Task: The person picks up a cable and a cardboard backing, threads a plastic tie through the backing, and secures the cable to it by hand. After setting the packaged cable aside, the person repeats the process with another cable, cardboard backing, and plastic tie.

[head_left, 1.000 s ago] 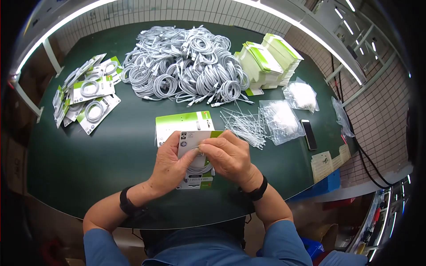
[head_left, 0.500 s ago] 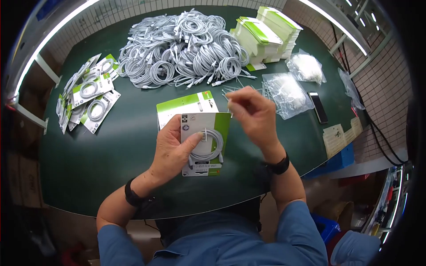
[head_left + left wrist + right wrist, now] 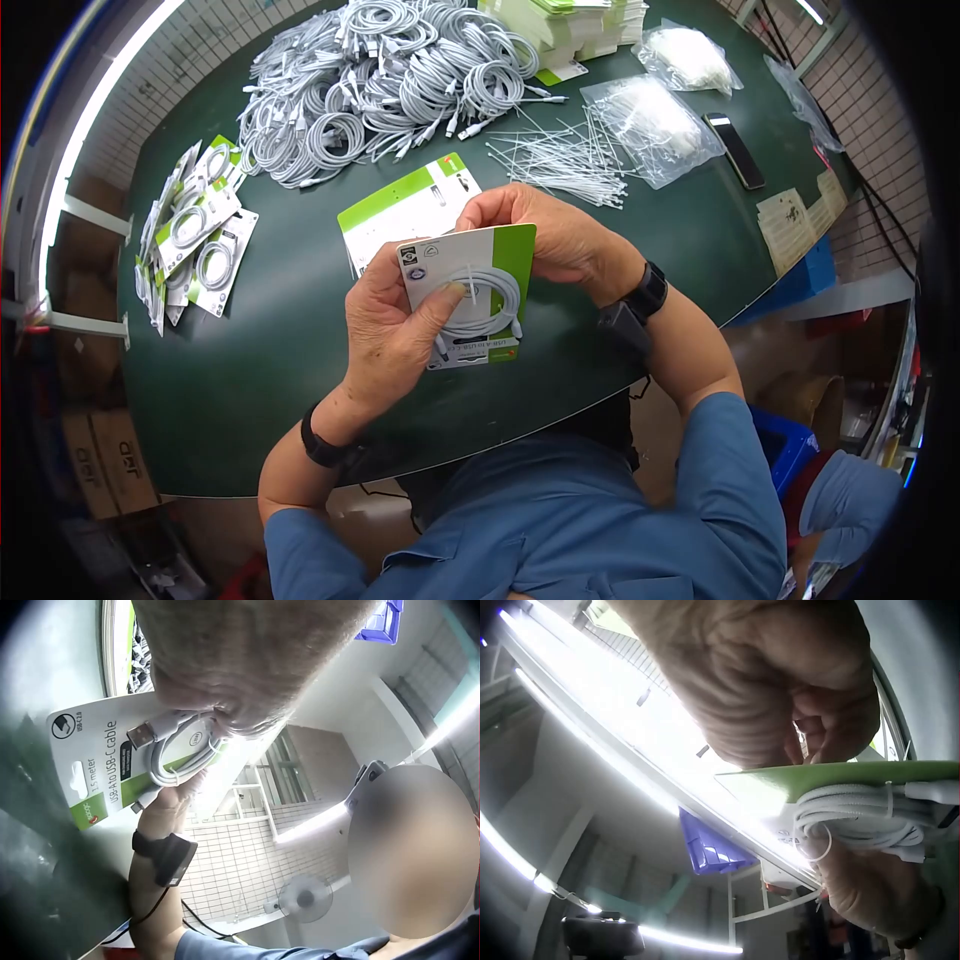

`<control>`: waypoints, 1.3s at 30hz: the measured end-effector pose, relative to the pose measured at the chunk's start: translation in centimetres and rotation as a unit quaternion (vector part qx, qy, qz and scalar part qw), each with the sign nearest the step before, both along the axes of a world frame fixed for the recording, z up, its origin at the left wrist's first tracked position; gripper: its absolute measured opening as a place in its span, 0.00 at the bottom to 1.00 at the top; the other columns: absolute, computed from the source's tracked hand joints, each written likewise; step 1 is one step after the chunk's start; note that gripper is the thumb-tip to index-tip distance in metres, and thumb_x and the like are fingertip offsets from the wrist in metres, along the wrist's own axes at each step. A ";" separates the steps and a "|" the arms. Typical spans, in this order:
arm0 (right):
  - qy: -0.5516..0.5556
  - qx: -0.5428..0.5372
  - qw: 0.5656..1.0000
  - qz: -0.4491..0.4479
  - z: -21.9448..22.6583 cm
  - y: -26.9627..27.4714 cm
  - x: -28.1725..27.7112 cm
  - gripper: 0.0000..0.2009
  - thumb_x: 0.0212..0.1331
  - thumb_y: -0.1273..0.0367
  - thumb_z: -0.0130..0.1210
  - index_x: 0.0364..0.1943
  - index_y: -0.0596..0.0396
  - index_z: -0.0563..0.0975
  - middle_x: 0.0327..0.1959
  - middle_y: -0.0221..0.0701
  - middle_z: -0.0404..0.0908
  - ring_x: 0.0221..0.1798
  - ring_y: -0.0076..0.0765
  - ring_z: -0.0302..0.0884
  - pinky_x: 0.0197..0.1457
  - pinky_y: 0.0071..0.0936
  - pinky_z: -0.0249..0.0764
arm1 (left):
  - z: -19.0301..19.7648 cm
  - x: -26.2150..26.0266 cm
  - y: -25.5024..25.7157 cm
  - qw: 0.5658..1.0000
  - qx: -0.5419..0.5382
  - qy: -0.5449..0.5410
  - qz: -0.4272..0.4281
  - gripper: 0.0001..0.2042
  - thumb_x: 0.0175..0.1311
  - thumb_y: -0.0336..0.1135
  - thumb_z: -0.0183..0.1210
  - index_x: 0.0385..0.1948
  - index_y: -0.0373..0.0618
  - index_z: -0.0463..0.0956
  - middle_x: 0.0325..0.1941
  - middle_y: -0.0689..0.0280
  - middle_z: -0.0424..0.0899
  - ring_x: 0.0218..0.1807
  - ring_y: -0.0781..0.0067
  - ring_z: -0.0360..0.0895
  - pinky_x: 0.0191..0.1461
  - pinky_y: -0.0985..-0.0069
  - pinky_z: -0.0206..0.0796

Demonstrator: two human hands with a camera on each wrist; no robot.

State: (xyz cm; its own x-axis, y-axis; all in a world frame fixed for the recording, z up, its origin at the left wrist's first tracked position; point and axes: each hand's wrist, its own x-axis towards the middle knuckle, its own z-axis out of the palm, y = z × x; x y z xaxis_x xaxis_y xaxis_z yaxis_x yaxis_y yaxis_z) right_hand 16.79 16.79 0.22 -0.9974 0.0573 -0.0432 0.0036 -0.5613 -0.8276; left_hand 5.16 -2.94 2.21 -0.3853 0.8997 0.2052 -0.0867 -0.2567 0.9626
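My left hand holds a white-and-green retail card upright above the table, thumb on its front. A grey USB-A to USB-C cable lies coiled on that front, with a white cable tie across its upper coil. In the left wrist view both cable plugs and the printed card show. My right hand is behind the card's upper right corner, fingers curled and fingertips together. They pinch a thin pale end of the tie in the right wrist view, mostly hidden by the fingers.
Loose cable ties and plastic bags of them lie to the right, near a phone. Beyond are a cable heap and stacked cards. Carded cables are piled left; another card lies behind my hands.
My right hand moved from the card's front to its upper right side, then in behind it. The left hand has kept its hold, and the card is tilted a little more.
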 end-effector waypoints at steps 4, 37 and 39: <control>0.016 0.019 1.000 -0.012 -0.1 0.0 -0.3 0.12 0.65 0.64 0.70 0.41 0.59 0.81 0.38 0.27 0.86 0.38 0.19 0.82 0.45 0.18 0.79 | 0.1 0.0 0.0 1.000 0.001 -0.003 0.007 0.15 0.70 0.20 0.64 0.56 0.36 0.74 0.52 0.61 0.86 0.53 0.76 0.83 0.60 0.75 0.76; 0.045 0.191 0.896 -0.397 1.7 -0.2 -0.6 0.07 0.68 0.72 0.60 0.35 0.61 0.76 0.26 0.29 0.78 0.31 0.26 0.78 0.32 0.31 0.73 | -2.4 -3.7 0.7 0.995 -0.018 -0.045 0.081 0.10 0.72 0.26 0.63 0.51 0.40 0.75 0.46 0.64 0.85 0.44 0.77 0.82 0.50 0.78 0.75; 0.045 0.193 0.896 -0.397 1.3 0.0 -0.2 0.08 0.68 0.70 0.61 0.36 0.62 0.76 0.26 0.28 0.78 0.31 0.25 0.78 0.32 0.31 0.73 | -2.1 -3.5 1.1 0.994 -0.016 -0.048 0.092 0.10 0.73 0.26 0.62 0.51 0.39 0.74 0.46 0.63 0.85 0.44 0.77 0.82 0.50 0.78 0.75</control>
